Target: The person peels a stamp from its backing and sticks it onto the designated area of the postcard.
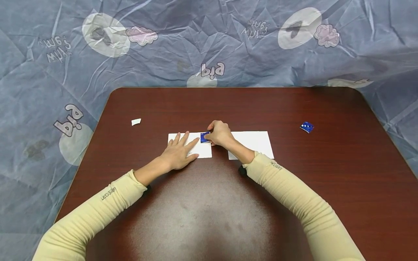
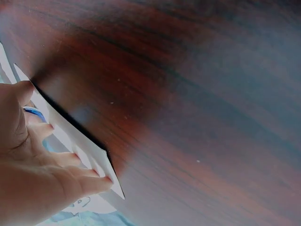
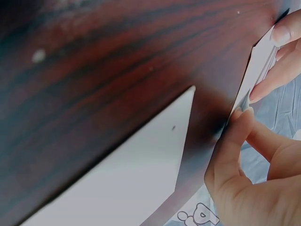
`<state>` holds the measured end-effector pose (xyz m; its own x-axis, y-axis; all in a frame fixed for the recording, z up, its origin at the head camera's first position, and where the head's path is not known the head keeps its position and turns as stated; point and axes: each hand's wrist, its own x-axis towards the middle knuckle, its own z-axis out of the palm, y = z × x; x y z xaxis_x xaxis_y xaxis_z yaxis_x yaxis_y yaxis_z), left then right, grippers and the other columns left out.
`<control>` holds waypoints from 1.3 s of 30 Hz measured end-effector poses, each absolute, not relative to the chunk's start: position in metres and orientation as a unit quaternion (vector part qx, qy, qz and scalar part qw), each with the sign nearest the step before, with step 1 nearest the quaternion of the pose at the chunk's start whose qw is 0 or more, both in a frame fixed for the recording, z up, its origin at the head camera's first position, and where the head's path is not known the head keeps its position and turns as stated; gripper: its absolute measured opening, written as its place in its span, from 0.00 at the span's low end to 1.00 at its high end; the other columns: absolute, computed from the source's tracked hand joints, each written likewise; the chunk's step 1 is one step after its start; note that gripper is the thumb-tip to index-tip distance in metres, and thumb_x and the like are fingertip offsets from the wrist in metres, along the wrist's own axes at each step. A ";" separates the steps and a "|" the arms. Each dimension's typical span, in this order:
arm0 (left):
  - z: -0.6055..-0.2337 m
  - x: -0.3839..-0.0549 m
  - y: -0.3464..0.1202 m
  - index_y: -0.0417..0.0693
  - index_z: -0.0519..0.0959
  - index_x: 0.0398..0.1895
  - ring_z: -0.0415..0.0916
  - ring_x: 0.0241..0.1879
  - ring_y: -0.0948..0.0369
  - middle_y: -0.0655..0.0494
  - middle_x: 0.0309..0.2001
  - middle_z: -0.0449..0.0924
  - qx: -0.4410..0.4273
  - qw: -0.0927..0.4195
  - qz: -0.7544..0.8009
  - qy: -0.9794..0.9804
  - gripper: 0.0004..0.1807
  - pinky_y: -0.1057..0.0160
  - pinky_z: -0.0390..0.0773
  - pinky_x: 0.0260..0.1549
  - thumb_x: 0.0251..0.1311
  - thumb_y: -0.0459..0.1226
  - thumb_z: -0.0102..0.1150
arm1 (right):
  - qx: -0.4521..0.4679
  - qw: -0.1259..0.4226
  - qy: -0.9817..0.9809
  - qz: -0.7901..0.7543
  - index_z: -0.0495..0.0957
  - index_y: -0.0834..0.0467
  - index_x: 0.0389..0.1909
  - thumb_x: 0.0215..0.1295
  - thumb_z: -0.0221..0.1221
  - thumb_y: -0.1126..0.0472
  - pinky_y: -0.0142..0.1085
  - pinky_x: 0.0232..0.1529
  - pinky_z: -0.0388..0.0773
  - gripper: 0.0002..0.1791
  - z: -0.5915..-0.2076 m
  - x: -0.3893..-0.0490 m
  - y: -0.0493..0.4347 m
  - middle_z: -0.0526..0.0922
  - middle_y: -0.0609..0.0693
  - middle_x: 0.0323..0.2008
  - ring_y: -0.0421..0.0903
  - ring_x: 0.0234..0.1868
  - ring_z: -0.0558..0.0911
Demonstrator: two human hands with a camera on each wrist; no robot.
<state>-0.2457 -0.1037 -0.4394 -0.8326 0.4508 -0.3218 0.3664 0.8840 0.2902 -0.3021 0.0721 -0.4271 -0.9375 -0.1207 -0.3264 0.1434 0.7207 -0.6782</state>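
My left hand lies with spread fingers on a white paper rectangle, its fingertips touching the sheet in the left wrist view. At that sheet's upper right corner is a small blue square, printed and flat like a sticker. My right hand pinches the right side of this square, with thumb and finger curled together right at the paper's edge in the right wrist view. The fingers cover part of the square. A second white paper rectangle lies to the right, partly under my right wrist in the head view.
Another small blue square lies on the right of the brown table. A small white scrap is at the left. Behind the table's far edge hangs a wrinkled grey-blue cloth with printed figures.
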 end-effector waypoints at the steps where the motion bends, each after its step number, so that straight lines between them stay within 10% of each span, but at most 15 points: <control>1: -0.440 -0.246 -0.104 0.58 0.47 0.76 0.31 0.71 0.39 0.40 0.74 0.34 0.215 0.193 0.107 0.951 0.34 0.37 0.43 0.64 0.71 0.55 0.40 | 0.006 0.177 0.912 -0.369 0.75 0.64 0.44 0.59 0.66 0.64 0.31 0.21 0.78 0.15 -0.427 -0.302 0.071 0.81 0.55 0.25 0.42 0.18 0.81; 39: -0.439 -0.248 -0.102 0.63 0.47 0.76 0.31 0.70 0.37 0.37 0.74 0.33 0.224 0.205 0.085 0.949 0.32 0.37 0.43 0.64 0.72 0.54 0.37 | -0.007 0.168 0.929 -0.330 0.74 0.65 0.46 0.61 0.64 0.64 0.28 0.19 0.77 0.15 -0.425 -0.302 0.064 0.82 0.59 0.34 0.43 0.20 0.82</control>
